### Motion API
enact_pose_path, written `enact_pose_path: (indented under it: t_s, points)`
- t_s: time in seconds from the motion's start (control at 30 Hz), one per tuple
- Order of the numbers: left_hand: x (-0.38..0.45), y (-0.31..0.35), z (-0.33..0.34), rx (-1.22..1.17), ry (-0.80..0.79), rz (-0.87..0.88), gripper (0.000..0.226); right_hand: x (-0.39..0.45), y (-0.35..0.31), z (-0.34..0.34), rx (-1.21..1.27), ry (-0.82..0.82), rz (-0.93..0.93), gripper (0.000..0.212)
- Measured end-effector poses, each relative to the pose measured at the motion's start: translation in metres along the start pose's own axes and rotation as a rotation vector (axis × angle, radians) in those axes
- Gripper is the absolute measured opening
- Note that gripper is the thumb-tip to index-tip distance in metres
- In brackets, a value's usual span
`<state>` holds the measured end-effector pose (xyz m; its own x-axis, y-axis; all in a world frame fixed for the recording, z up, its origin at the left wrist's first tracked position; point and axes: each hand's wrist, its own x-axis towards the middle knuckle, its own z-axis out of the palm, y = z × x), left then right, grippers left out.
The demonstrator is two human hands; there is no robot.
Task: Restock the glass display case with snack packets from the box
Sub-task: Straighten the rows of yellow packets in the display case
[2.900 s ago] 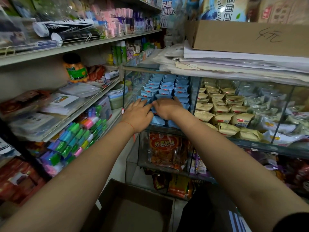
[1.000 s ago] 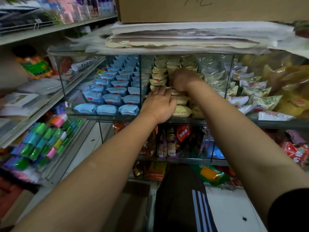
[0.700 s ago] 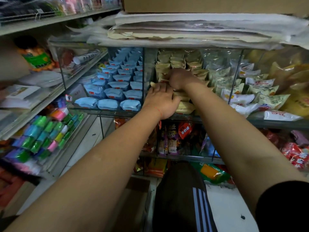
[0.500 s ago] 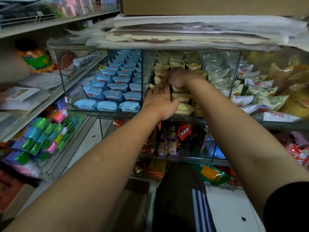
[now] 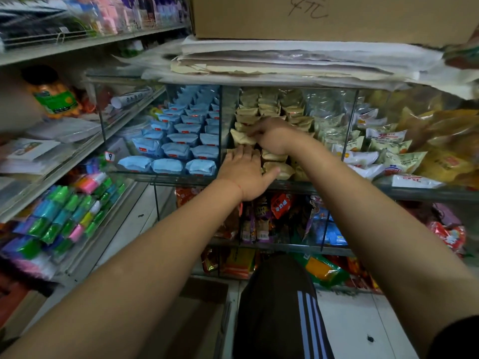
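Observation:
The glass display case [image 5: 166, 178] holds rows of blue snack packets [image 5: 181, 149] in its left compartment and tan snack packets [image 5: 278, 169] in the one beside it. Both my hands reach into the tan compartment. My left hand [image 5: 246, 172] lies flat with straight fingers on the front-left tan packets. Further in, my right hand [image 5: 272, 136] curls its fingers round a tan packet [image 5: 241, 137] in the left row. The open cardboard box [image 5: 199, 317] stands on the floor below my left arm; its inside is dark.
White and yellow packets [image 5: 363, 158] fill the compartments to the right. Stacked paper and a large carton [image 5: 324, 19] sit on the case top. Shelves with coloured packs [image 5: 64, 216] run along the left. My knee [image 5: 280, 307] is in front of the lower shelves of snacks.
Both hands have moved from the blue packets to the tan compartment. Over the last second they stay there, shifting slightly among the left rows of tan packets.

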<state>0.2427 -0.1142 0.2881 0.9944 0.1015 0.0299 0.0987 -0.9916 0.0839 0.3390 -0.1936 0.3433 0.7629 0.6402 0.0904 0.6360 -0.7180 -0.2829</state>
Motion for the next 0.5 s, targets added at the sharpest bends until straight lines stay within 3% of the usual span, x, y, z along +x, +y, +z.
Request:
enact_pose_path:
  t_s: [0.1, 0.2, 0.3, 0.4, 0.5]
  points:
    - [0.000, -0.001, -0.006, -0.014, -0.016, 0.025, 0.070, -0.007, 0.011, 0.003, -0.044, 0.076, 0.017, 0.042]
    - [-0.006, -0.008, -0.026, -0.004, 0.085, 0.128, 0.049, -0.029, 0.021, -0.009, -0.046, 0.118, -0.023, 0.024]
    - [-0.004, -0.007, -0.051, 0.171, 0.011, 0.183, 0.031, -0.057, 0.018, -0.024, 0.029, -0.052, -0.073, 0.013]
    - [-0.003, -0.004, -0.057, 0.343, -0.081, 0.203, 0.025, -0.070, 0.010, -0.022, -0.073, -0.292, -0.045, 0.040]
    - [-0.004, -0.004, -0.055, 0.443, -0.030, 0.193, 0.025, -0.070, 0.008, -0.011, -0.232, -0.207, -0.056, 0.049]
